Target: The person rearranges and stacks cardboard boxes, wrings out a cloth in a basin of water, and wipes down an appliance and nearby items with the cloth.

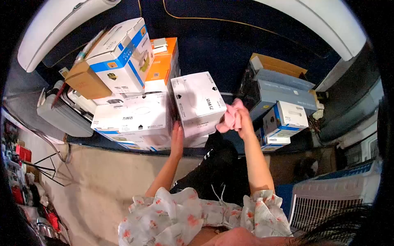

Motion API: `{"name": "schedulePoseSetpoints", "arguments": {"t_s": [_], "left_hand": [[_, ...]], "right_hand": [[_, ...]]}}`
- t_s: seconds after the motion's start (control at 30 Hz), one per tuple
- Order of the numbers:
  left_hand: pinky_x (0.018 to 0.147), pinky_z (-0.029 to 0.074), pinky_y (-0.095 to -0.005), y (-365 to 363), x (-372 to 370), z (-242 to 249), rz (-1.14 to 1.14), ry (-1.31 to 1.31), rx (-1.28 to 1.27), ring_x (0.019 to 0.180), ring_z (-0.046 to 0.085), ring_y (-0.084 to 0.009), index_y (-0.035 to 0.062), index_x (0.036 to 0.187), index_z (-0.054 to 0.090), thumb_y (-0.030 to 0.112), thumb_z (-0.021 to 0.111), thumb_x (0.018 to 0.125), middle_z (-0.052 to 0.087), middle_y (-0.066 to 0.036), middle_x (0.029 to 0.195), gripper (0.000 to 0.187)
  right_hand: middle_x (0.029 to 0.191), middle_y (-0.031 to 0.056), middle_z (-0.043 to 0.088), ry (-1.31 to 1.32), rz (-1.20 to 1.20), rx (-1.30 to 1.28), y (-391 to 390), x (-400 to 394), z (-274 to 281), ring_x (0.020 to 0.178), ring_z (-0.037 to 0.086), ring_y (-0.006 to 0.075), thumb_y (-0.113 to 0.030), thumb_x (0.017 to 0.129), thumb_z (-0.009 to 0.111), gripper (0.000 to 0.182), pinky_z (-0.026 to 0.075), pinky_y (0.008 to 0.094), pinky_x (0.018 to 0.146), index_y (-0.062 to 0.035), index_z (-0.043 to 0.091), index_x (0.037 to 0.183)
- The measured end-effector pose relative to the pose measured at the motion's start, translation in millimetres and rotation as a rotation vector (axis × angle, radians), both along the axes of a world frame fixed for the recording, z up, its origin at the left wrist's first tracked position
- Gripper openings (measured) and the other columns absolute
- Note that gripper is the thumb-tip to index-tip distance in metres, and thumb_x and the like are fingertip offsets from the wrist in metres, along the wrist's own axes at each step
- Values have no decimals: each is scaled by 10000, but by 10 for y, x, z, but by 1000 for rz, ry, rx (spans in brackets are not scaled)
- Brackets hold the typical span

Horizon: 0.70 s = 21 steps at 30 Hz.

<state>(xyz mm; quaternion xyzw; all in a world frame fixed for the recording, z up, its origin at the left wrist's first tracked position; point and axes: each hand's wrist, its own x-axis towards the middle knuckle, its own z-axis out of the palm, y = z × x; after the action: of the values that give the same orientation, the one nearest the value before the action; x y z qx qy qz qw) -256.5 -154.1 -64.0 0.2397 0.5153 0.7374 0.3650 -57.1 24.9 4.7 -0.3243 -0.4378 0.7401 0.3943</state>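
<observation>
My left hand (177,140) is lying open at the left edge of a black-printed white cardboard box (200,96), beside a wide white-and-blue carton (133,117); my right hand (245,123) is clutching a crumpled pink cloth (230,118) opposite. Apparently I'm wiping; the next stroke is calling for steady bracing.

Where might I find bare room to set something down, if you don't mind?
The beige floor left of the left forearm looks bare; so does the dark stretch between the orange carton and grey-blue box. It is crowded at the left hand, beside two white cartons.
</observation>
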Motion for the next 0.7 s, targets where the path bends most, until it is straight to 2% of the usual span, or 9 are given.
{"name": "schedulePoseSetpoints", "arguments": {"t_s": [0.1, 0.17, 0.2, 0.23, 0.33, 0.43, 0.53, 0.63, 0.7], "left_hand": [[1029, 199, -341, 178, -136, 166, -7, 12, 135, 1231, 293, -212, 43, 1330, 293, 447, 371, 900, 349, -84, 1326, 596], [992, 250, -333, 245, -348, -70, 101, 127, -50, 1164, 360, -213, 45, 1330, 284, 439, 437, 876, 396, -107, 1274, 620], [964, 284, -319, 211, -282, 217, 91, 100, -114, 1125, 393, -202, 44, 1333, 272, 375, 458, 886, 419, -119, 1244, 586], [935, 317, -305, 158, -215, 536, 77, 77, -182, 1086, 427, -191, 43, 1337, 260, 311, 478, 896, 442, -130, 1215, 560], [883, 359, -298, 186, -165, 527, 122, 129, -91, 1007, 471, -184, 37, 1327, 267, 297, 522, 877, 488, -130, 1145, 578], [882, 355, -294, 172, -149, 592, 126, 126, -144, 1002, 468, -184, 32, 1320, 272, 293, 514, 881, 490, -123, 1131, 565], [876, 359, -292, 158, -133, 501, 148, 157, -128, 984, 466, -175, 29, 1320, 270, 280, 505, 887, 490, -118, 1115, 553], [876, 360, -291, 113, -95, 523, 173, 167, -171, 990, 458, -171, 29, 1320, 272, 279, 503, 889, 478, -124, 1132, 549], [881, 358, -294, 121, -65, 454, 197, 109, -163, 996, 453, -172, 25, 1318, 273, 283, 505, 888, 465, -130, 1150, 553]], "right_hand": [[956, 96, 575, -217, 21, 113, -61, -191, -323, 780, 579, 164, -144, 789, 425, 372, 500, 283, 618, -69, 463, 1152], [977, 99, 573, -328, 18, 106, -264, -182, -223, 844, 567, 159, -100, 773, 449, 388, 486, 274, 708, -61, 462, 1159], [991, 95, 573, -312, 61, 176, -265, -136, -374, 887, 551, 145, -87, 765, 479, 378, 466, 255, 749, -57, 480, 1142], [992, 82, 572, -360, 84, 96, -446, -114, -101, 880, 542, 136, -115, 763, 516, 358, 448, 242, 762, -47, 501, 1114], [972, 78, 566, -405, 118, 103, -431, 133, -103, 830, 537, 139, -127, 739, 567, 374, 456, 254, 713, -31, 500, 1094], [957, 89, 570, -560, -127, 314, -250, 509, -32, 798, 543, 153, -131, 737, 570, 364, 462, 264, 707, -29, 490, 1078], [945, 130, 582, -913, -547, 778, 176, 1102, -9, 820, 566, 206, -142, 726, 573, 375, 463, 303, 737, -35, 481, 1074], [994, 178, 588, -1154, -748, 697, 223, 1465, 806, 902, 580, 269, -155, 717, 570, 408, 454, 345, 769, -76, 483, 1108], [961, 175, 597, -1134, -897, 852, 285, 1861, 940, 862, 581, 349, -228, 698, 619, 441, 460, 387, 730, -99, 495, 1101]]}}
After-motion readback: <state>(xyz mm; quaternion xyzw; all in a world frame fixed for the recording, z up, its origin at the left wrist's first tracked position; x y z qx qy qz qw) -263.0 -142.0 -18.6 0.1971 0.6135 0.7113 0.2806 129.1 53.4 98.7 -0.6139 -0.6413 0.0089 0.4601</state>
